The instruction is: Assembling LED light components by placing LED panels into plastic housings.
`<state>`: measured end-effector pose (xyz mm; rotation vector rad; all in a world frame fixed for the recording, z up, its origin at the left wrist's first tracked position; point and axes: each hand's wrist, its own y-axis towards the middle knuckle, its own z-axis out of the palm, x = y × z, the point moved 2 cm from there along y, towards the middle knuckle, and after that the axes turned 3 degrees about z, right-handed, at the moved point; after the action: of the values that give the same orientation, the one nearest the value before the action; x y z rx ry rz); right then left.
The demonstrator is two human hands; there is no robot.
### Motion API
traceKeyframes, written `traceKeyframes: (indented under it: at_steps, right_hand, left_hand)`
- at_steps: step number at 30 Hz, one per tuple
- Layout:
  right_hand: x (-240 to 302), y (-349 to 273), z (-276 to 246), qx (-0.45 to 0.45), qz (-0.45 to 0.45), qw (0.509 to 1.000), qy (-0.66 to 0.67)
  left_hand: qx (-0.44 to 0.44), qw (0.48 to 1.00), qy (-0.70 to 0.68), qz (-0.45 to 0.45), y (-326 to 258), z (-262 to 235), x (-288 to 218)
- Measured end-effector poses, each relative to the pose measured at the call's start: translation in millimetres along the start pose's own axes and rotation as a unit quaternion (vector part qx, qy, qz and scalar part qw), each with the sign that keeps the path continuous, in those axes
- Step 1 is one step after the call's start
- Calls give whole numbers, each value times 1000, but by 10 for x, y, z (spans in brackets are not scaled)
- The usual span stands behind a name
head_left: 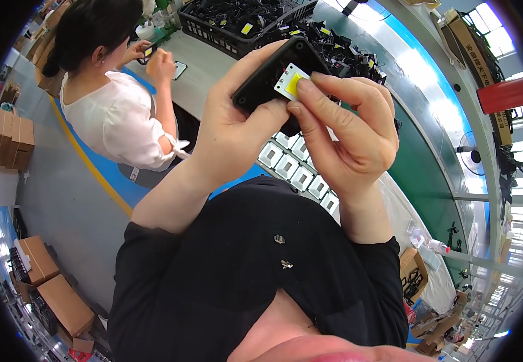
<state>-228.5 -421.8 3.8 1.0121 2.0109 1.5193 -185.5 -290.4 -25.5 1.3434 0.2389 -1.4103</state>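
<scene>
Black housing (273, 75), a flat rounded plastic shell, is raised close to the camera above the bench (204, 69). The left hand (234, 130) grips it from below and from the left, the thumb laid across its lower edge and the fingers curled behind it. On the housing's face sits a small white square chip with a yellow centre (291, 81). The right hand (349, 130) comes in from the right, and its index fingertip and thumb tip close on the chip, pinching it against the housing; the other fingers are folded loosely behind.

Just below the hands, partly hidden by them, lies a tray of white square frames (297, 172) in rows. Beyond the hands, farther along the bench, a black crate (237, 30) holds a tangle of black parts and cables, and a loose pile of more black parts with yellow chips (349, 51) lies to the right of it.

To the left of the hands, across the bench, another person in a white top (117, 117) bends over their own work, holding a small dark part (148, 51) in both hands. Cardboard boxes (56, 289) stand on the floor well to the lower left, and more are stacked at the far left edge.
</scene>
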Motion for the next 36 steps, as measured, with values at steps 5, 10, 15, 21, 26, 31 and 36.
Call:
traceKeyframes:
  at_steps: [5, 10, 15, 21, 26, 31, 36]
  right_hand:
    - [-36, 69, 181, -2, -3, 1000, -1]
    - [19, 189, 347, 15, 26, 999, -11]
    - [-6, 286, 449, 35, 28, 999, -11]
    - [5, 372, 450, 99, 16, 995, -31]
    - [-7, 369, 408, 79, 157, 981, 84]
    - [-200, 168, 588, 90, 459, 772, 430]
    - [-126, 151, 612, 97, 487, 731, 468]
  left_hand:
    - [27, 999, -36, -10, 92, -116, -88]
    - [35, 999, -26, -14, 163, -213, -184]
    - [55, 997, -44, -24, 238, -329, -272]
    - [25, 1000, 1, -8, 314, -350, -369]
    - [-29, 986, 153, 54, 386, -563, -271]
    - [-45, 990, 38, 131, 394, -418, -187]
    - [7, 982, 129, 140, 342, -332, -191]
